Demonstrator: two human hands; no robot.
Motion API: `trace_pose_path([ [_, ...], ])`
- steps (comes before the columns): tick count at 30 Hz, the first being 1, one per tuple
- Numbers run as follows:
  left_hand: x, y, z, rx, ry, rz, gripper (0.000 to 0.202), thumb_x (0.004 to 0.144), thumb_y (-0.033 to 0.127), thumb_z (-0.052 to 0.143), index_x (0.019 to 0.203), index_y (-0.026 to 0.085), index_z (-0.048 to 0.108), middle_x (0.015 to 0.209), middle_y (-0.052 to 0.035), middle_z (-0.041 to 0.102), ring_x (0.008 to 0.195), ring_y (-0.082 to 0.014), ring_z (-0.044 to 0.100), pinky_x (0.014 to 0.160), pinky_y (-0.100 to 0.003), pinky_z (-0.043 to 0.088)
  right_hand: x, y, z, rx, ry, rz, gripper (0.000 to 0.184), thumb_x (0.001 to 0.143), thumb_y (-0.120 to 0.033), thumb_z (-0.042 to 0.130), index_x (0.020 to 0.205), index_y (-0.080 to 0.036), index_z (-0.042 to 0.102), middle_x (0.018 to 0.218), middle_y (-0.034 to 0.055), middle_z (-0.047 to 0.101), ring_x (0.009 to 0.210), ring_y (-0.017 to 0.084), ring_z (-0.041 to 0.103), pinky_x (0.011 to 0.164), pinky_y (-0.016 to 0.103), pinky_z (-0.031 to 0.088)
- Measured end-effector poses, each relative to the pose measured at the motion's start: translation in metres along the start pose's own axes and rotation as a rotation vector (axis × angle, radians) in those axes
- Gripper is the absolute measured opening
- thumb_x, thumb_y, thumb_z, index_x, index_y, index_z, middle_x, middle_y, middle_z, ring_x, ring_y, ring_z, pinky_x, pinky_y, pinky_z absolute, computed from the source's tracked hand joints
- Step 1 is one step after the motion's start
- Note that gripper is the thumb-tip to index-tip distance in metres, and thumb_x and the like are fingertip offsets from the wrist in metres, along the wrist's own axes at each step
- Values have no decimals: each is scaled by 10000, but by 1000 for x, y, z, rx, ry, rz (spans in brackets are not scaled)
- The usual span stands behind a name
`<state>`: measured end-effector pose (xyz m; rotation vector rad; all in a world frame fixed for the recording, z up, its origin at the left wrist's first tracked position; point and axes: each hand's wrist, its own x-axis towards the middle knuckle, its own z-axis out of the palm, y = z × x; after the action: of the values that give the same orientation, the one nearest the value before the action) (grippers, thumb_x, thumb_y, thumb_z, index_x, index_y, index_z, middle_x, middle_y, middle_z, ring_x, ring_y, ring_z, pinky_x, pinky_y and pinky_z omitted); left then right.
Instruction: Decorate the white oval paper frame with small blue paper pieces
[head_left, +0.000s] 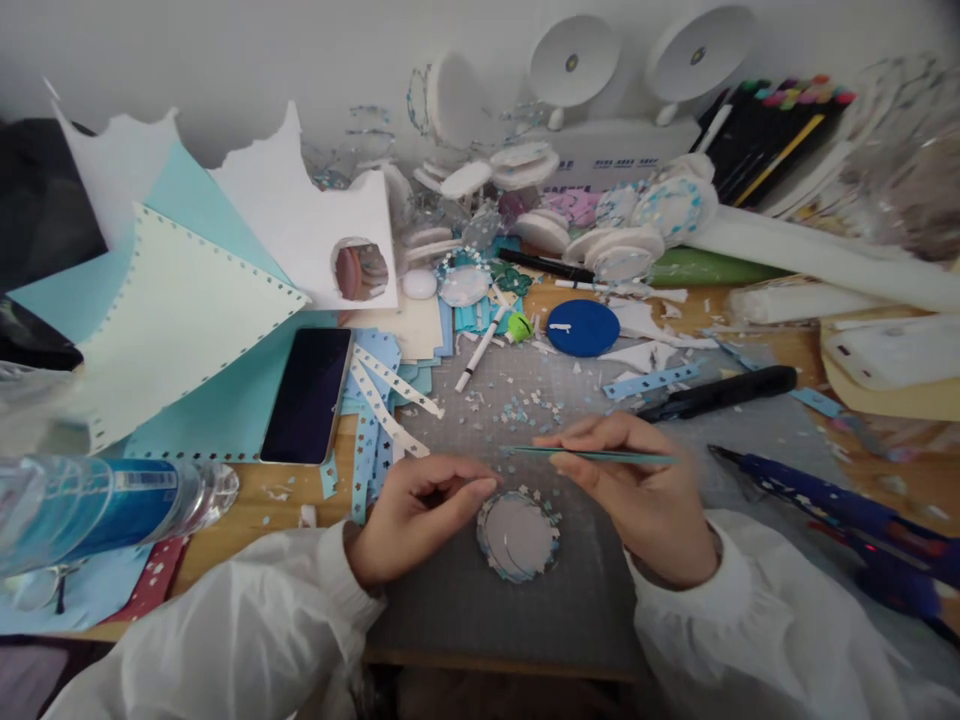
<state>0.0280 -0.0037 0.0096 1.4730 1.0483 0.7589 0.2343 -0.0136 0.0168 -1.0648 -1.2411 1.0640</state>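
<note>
In my right hand (637, 490) I grip a pair of slim green tweezers (615, 456), held level, with the tips pointing left above the mat. Below the tips lies a round white disc (517, 540), its rim ringed with small white and blue paper flowers. My left hand (431, 510) is at the disc's upper left edge, thumb and forefinger brought together; anything between them is too small to make out. Tiny loose paper flowers (531, 408) are scattered on the grey cutting mat (465, 610) just beyond both hands.
On the right lie a blue glue gun (840, 510) and a black-handled tool (727, 393). A phone (307, 395), punched paper strips (386, 405) and a water bottle (112, 505) occupy the left. Behind are a blue oval (583, 327), a marker (481, 348) and stacked white discs (525, 165).
</note>
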Motion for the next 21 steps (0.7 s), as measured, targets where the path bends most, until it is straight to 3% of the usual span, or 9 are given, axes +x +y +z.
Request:
trace_pose_path([
  [3, 0, 2, -1, -122, -56, -31, 289, 844, 375, 627, 875, 116, 751, 560, -23, 592, 485, -90, 428, 457, -206, 317, -1, -8, 6, -227, -30, -267, 162, 763, -71, 696, 812, -220, 660, 817, 22, 690, 749, 153, 659, 667, 286, 540],
  [5, 0, 0, -2, -252, -91, -78, 346, 839, 445, 622, 870, 121, 741, 452, 37, 460, 406, -64, 324, 407, -198, 247, -3, -13, 12, -387, -101, -478, 161, 800, -70, 649, 870, -214, 659, 839, 31, 697, 737, 155, 636, 675, 306, 533],
  [7, 0, -3, -2, -364, -119, -119, 409, 822, 511, 619, 756, 117, 707, 406, 71, 348, 369, -48, 249, 378, -194, 186, -5, -16, 17, -597, -229, -752, 153, 849, -70, 566, 907, -174, 663, 884, 61, 715, 742, 166, 627, 691, 325, 531],
  [9, -1, -5, -3, -412, -162, -150, 460, 802, 543, 626, 635, 115, 645, 392, 74, 328, 353, -38, 229, 369, -197, 152, -8, -19, 21, -799, -359, -1026, 186, 874, -66, 496, 878, -119, 674, 920, 110, 722, 757, 181, 627, 699, 330, 527],
  [11, -2, -4, -4, -439, -196, -175, 479, 779, 558, 644, 597, 117, 609, 379, 74, 339, 335, -31, 218, 365, -204, 124, -13, -21, 24, -917, -420, -1167, 228, 882, -70, 462, 837, -93, 684, 948, 147, 717, 787, 193, 631, 711, 331, 521],
  [13, -3, -2, -4, -471, -197, -189, 480, 762, 557, 660, 574, 122, 583, 362, 79, 334, 322, -27, 202, 367, -212, 99, -18, -22, 28, -968, -405, -1167, 240, 893, -80, 457, 848, -107, 691, 970, 131, 714, 819, 188, 628, 741, 327, 512],
  [16, -3, -1, -4, -521, -174, -183, 469, 776, 487, 668, 508, 127, 535, 342, 81, 312, 326, -24, 187, 387, -223, 87, -26, -26, 35, -990, -342, -997, 230, 918, -103, 463, 944, -152, 686, 954, 59, 715, 876, 171, 615, 804, 319, 502],
  [19, -2, -3, -5, -539, -153, -173, 349, 801, 400, 648, 617, 103, 648, 334, 88, 307, 326, -27, 178, 406, -233, 77, -37, -34, 34, -922, -283, -804, 241, 918, -111, 451, 1020, -175, 660, 931, 36, 711, 909, 166, 614, 806, 310, 521],
  [21, -1, -5, -6, -537, -130, -166, 307, 803, 371, 638, 683, 93, 691, 330, 91, 300, 324, -29, 173, 412, -240, 69, -50, -37, 20, -900, -218, -745, 251, 879, -87, 456, 997, -194, 650, 918, 38, 709, 873, 165, 632, 761, 303, 544],
])
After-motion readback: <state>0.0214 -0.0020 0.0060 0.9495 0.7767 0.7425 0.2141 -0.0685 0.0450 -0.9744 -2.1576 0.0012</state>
